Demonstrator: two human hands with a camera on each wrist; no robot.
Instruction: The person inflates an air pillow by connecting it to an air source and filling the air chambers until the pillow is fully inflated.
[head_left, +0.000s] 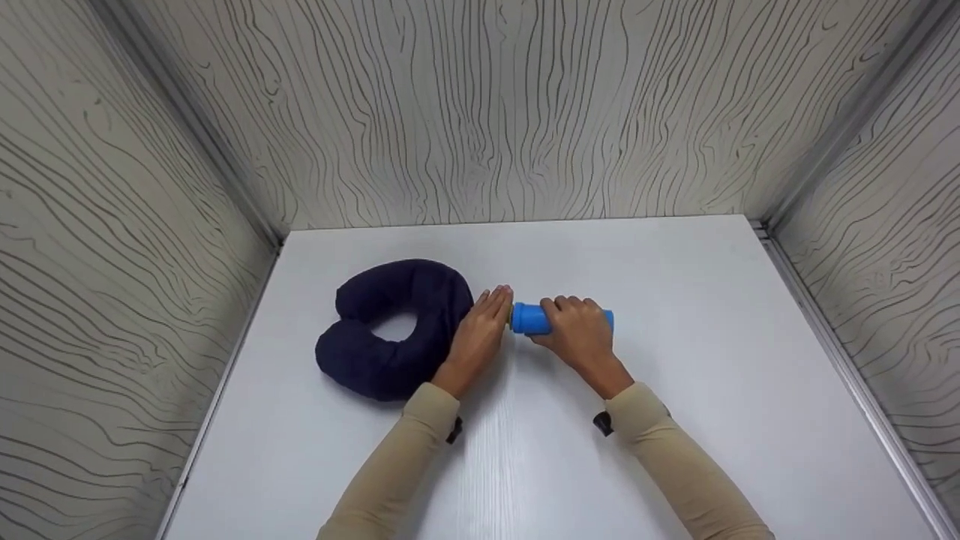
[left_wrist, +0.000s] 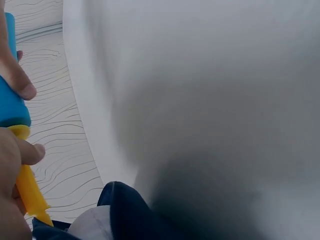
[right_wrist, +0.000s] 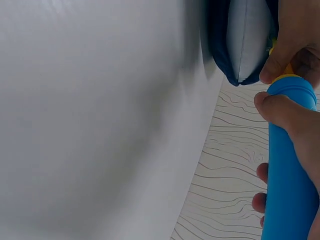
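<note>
Beige sleeves foremost; navy pillow beside left hand.

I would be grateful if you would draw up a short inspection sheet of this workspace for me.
Surface: white tabletop, pale and smooth-looking.
Job's things: blue tube, lying crosswise in the head view, with a yellow piece at its left end.
Clutter: navy neck pillow, left of the tube.
Grip: left hand pinches the yellow piece; right hand holds the tube.
Cables: nothing seen.
Surroundings: wood-grain-patterned panels on three sides.

The left hand partly hides the yellow piece.
</note>
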